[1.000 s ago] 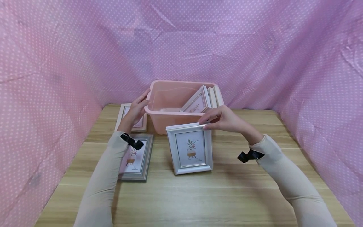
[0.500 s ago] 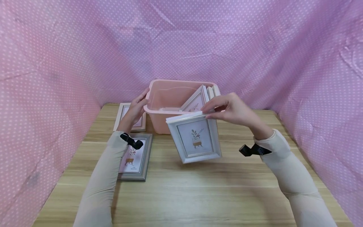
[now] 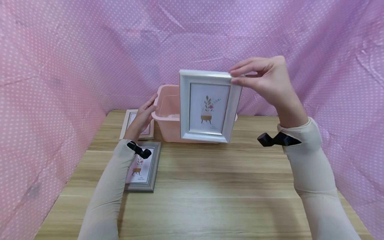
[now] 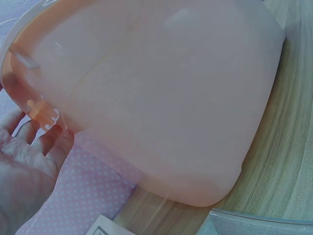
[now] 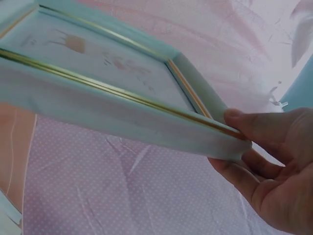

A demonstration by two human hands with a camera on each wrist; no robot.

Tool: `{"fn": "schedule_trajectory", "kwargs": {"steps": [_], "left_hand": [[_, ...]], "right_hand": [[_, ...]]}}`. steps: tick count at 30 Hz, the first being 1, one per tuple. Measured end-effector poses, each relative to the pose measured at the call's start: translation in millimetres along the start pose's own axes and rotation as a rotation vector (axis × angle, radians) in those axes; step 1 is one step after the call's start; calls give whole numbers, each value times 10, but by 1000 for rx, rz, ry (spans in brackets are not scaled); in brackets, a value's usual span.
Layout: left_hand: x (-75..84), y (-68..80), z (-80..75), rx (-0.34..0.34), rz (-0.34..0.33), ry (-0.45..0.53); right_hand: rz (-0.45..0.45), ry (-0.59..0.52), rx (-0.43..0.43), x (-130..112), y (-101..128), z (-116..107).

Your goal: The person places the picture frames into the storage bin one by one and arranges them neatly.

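Above the wooden table, a white photo frame hangs from the person's right hand, in front of a pink bin and hiding most of it. By the look of it, the work is midway: the frame is lifted off the tabletop but not yet set down anywhere. Two others seem left to deal with, a cream frame just beside the bin and a grey frame nearer the person, partly under the left forearm. What the bin already contains cannot be told, since the raised frame covers its right part.

The right thumb presses the frame's face near one top corner while the fingers clamp from behind. At the bin's left rim, the left hand grips with fingers bent about the edge.

The white frame stands nearly upright, its face towards the person, with a broad glossy moulding and a thin inner trim (golden in the right wrist view). Its print shows a leafy plant in a brown, legged pot; the small lettering is unreadable.
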State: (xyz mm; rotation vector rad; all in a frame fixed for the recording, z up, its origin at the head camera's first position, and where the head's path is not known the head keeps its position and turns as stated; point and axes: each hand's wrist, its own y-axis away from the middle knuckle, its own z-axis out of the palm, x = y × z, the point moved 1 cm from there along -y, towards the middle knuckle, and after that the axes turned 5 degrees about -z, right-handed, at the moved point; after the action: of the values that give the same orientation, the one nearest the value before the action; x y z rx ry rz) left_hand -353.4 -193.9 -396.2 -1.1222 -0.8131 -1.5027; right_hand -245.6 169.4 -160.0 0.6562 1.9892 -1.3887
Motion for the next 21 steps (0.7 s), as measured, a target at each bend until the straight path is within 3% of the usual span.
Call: {"fn": "schedule_trajectory", "kwargs": {"steps": [8, 21], "left_hand": [[-15, -17, -6, 25, -8, 3], [-12, -20, -19, 7, 2, -11]], "right_hand": [[-62, -68, 209, -19, -145, 25], [-45, 51, 413, 164, -148, 135]]}}
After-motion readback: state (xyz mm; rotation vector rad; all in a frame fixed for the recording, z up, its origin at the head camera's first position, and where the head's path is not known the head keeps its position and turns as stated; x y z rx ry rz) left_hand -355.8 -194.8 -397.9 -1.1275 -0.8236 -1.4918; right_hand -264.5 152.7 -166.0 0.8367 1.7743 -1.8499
